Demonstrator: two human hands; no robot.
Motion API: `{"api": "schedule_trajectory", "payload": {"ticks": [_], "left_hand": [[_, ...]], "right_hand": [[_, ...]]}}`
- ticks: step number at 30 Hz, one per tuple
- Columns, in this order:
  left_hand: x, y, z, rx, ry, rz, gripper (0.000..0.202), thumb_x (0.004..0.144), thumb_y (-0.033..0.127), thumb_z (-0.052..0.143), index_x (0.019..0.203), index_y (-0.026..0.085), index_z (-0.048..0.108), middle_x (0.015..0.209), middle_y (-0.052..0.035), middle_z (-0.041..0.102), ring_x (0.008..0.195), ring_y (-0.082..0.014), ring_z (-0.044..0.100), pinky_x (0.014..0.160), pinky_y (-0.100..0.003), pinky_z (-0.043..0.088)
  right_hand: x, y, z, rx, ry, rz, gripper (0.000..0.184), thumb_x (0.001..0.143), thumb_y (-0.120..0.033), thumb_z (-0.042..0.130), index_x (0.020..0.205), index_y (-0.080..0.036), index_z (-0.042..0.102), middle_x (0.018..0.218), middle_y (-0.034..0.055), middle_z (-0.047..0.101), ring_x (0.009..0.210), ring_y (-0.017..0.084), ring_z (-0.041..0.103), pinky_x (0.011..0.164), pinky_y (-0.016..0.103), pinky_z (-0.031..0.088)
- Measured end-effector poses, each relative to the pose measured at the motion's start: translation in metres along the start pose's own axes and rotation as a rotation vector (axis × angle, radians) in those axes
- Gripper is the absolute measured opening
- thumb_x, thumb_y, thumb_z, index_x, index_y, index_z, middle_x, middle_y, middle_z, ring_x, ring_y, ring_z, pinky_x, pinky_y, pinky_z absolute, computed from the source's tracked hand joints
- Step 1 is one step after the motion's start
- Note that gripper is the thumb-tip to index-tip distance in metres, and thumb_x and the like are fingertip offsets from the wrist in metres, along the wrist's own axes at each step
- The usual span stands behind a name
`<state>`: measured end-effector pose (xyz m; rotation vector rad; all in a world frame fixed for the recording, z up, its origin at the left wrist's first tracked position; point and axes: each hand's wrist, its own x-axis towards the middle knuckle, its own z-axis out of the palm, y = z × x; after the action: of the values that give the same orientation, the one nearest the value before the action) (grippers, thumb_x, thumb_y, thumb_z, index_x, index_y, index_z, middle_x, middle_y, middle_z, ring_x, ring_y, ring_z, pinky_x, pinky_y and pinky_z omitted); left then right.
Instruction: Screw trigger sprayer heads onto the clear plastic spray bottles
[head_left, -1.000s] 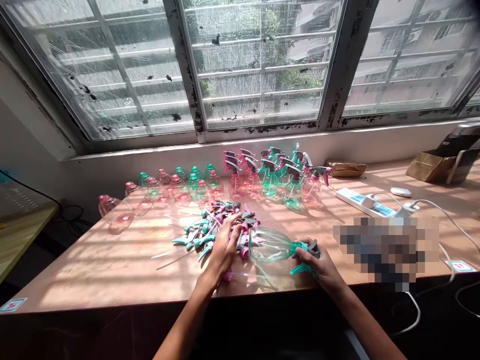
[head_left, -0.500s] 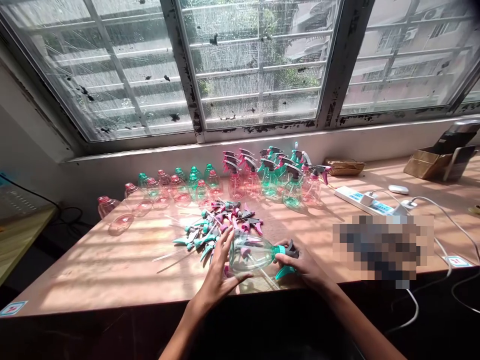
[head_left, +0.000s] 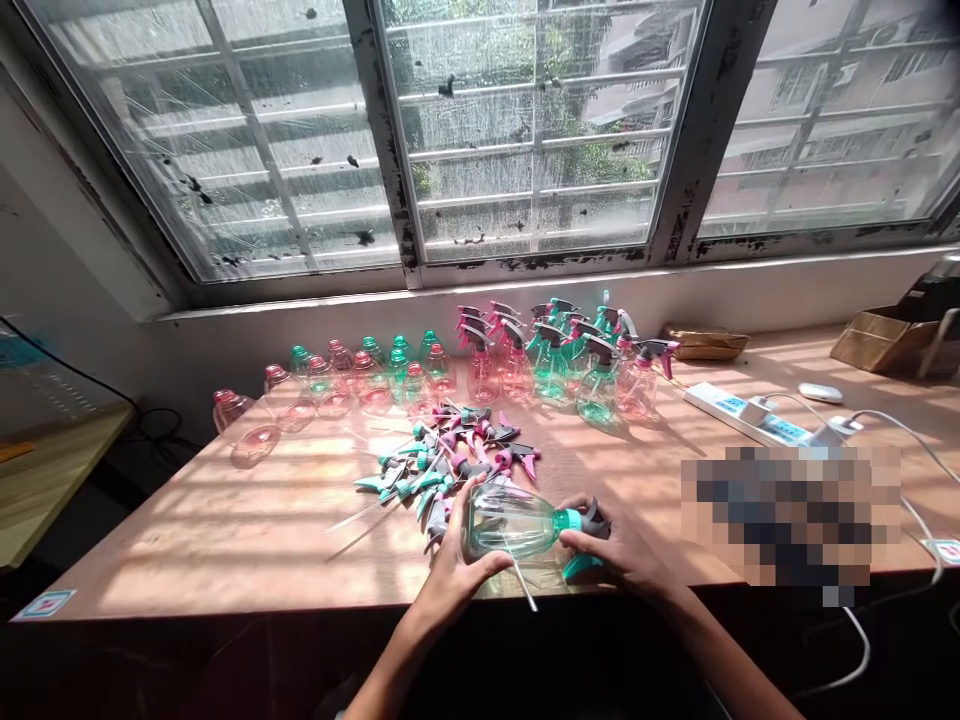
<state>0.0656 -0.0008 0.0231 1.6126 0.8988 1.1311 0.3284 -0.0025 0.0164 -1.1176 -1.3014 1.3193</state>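
A clear green spray bottle (head_left: 514, 522) lies sideways in my hands above the table's front edge. My left hand (head_left: 457, 555) is closed round its base, thumb below and fingers on the far side. At the neck, my right hand (head_left: 611, 545) grips the grey and teal trigger head (head_left: 581, 522), whose teal part hangs underneath. Just beyond the bottle lies a heap of loose trigger heads (head_left: 431, 465) in teal, pink and grey, with thin tubes sticking out. A pale tube (head_left: 525, 585) slants below the bottle; I cannot tell which head it belongs to.
Several pink and green bottles without heads (head_left: 367, 385) stand at the back left of the table (head_left: 247, 540). Spray bottles with heads fitted (head_left: 551, 370) are grouped at the back centre. On the right are a power strip (head_left: 739, 412), cables, a blurred patch and a cardboard box (head_left: 874, 340).
My left hand has gone from fingers stretched beside the bottle to a grip round its base. The view has shifted slightly. My right hand still holds the trigger head at the neck.
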Motion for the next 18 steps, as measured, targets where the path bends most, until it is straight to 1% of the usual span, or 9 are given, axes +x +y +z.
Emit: {"api": "schedule_trajectory", "payload": {"ticks": [2,3,5,7,10,12,14,16,18], "left_hand": [[0.002,0.005,-0.004,0.033,-0.033,-0.001,0.096,0.081,0.049,0.084,0.159,0.032,0.032,0.166,-0.0113,0.035,0.156,-0.0377,0.024,0.127,-0.056,0.022],[0.002,0.006,-0.006,0.030,-0.061,-0.005,0.096,0.081,0.044,0.085,0.160,0.034,0.031,0.167,-0.0105,0.033,0.156,-0.0376,0.025,0.126,-0.055,0.025],[0.001,0.005,-0.008,0.016,-0.103,-0.009,0.101,0.082,0.037,0.085,0.162,0.038,0.024,0.171,-0.0090,0.026,0.156,-0.0377,0.025,0.124,-0.055,0.031],[0.000,0.001,-0.009,0.024,-0.122,0.000,0.102,0.085,0.033,0.083,0.163,0.042,0.017,0.172,-0.0074,0.020,0.157,-0.0378,0.021,0.122,-0.056,0.033],[-0.001,-0.005,-0.010,0.086,-0.118,0.034,0.102,0.088,0.031,0.080,0.164,0.042,0.012,0.173,-0.0067,0.017,0.159,-0.0365,0.010,0.125,-0.057,0.026],[-0.001,-0.006,-0.009,0.141,-0.116,0.035,0.107,0.087,0.031,0.080,0.165,0.038,0.007,0.174,-0.0084,0.015,0.160,-0.0354,0.008,0.127,-0.057,0.016],[0.000,-0.005,-0.008,0.176,-0.110,0.017,0.112,0.084,0.033,0.083,0.165,0.035,0.004,0.174,-0.0093,0.013,0.160,-0.0355,0.007,0.128,-0.057,0.010],[0.000,-0.003,-0.008,0.194,-0.111,0.006,0.115,0.081,0.036,0.086,0.165,0.033,0.007,0.174,-0.0091,0.012,0.159,-0.0362,0.008,0.128,-0.056,0.010],[0.000,-0.002,-0.009,0.203,-0.120,0.013,0.112,0.081,0.037,0.085,0.165,0.032,0.012,0.174,-0.0096,0.014,0.159,-0.0362,0.013,0.128,-0.055,0.014]], "right_hand": [[0.000,0.000,0.001,0.035,0.016,0.023,0.040,0.070,-0.048,0.090,0.094,-0.021,0.074,0.074,-0.0003,0.072,0.071,0.022,0.069,0.067,0.033,0.054],[0.000,0.001,0.001,0.067,0.025,0.035,0.041,0.070,-0.049,0.089,0.095,-0.021,0.073,0.074,0.0001,0.072,0.071,0.023,0.070,0.067,0.033,0.055],[0.001,0.003,0.001,0.126,0.044,0.047,0.043,0.069,-0.051,0.090,0.096,-0.021,0.073,0.074,0.0001,0.072,0.069,0.023,0.070,0.065,0.033,0.055],[0.001,0.004,0.000,0.148,0.049,0.053,0.045,0.066,-0.050,0.092,0.096,-0.022,0.073,0.074,-0.0007,0.071,0.067,0.022,0.069,0.063,0.032,0.054],[0.002,0.004,-0.001,0.137,0.024,0.037,0.046,0.067,-0.052,0.091,0.096,-0.021,0.073,0.073,-0.0003,0.071,0.067,0.021,0.068,0.064,0.032,0.052],[0.001,0.003,-0.002,0.123,0.009,0.006,0.046,0.072,-0.055,0.087,0.097,-0.019,0.072,0.072,0.0006,0.071,0.067,0.021,0.067,0.064,0.032,0.052],[0.000,0.003,-0.003,0.106,0.006,-0.007,0.046,0.075,-0.055,0.085,0.098,-0.018,0.070,0.071,0.0006,0.071,0.067,0.021,0.067,0.065,0.033,0.052],[-0.001,0.004,-0.004,0.085,-0.010,-0.002,0.047,0.075,-0.054,0.085,0.100,-0.018,0.068,0.072,0.0008,0.072,0.068,0.022,0.068,0.067,0.034,0.053],[-0.002,0.003,-0.004,0.072,-0.034,0.008,0.050,0.073,-0.055,0.086,0.101,-0.017,0.068,0.073,0.0012,0.072,0.069,0.022,0.069,0.067,0.035,0.054]]}}
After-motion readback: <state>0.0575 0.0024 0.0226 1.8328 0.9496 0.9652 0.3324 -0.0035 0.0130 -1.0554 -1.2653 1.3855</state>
